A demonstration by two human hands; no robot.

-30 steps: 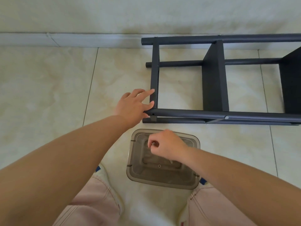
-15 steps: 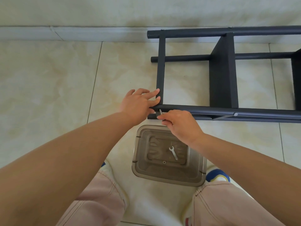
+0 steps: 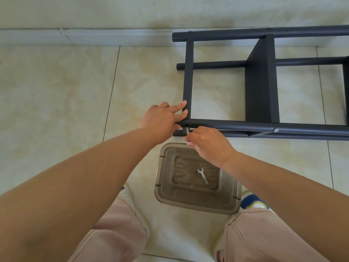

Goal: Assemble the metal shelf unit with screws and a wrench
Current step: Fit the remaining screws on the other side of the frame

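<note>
Already the shelf unit (image 3: 260, 82) looks mostly built: it lies on its side on the tiled floor (image 3: 56, 91), far right, with long tubes, a crossbar and at least one panel joined, and a fitted screw head (image 3: 276, 130) showing on the near tube to the right. The left hand (image 3: 162, 120) steadies the near-left corner, its fingers (image 3: 179, 107) stretched straight against the crossbar. The right hand (image 3: 205, 142) pinches a small metal piece (image 3: 187, 130), likely a screw or key, standing at the joint just under the near tube; judging by this, that corner is being fastened and is not yet tight. A wrench (image 3: 202, 175) lies unused in the clear plastic box (image 3: 196, 205) between the knees, near the frame. Tightening with it, and whatever lies beyond the right edge, seems left to do.
</note>
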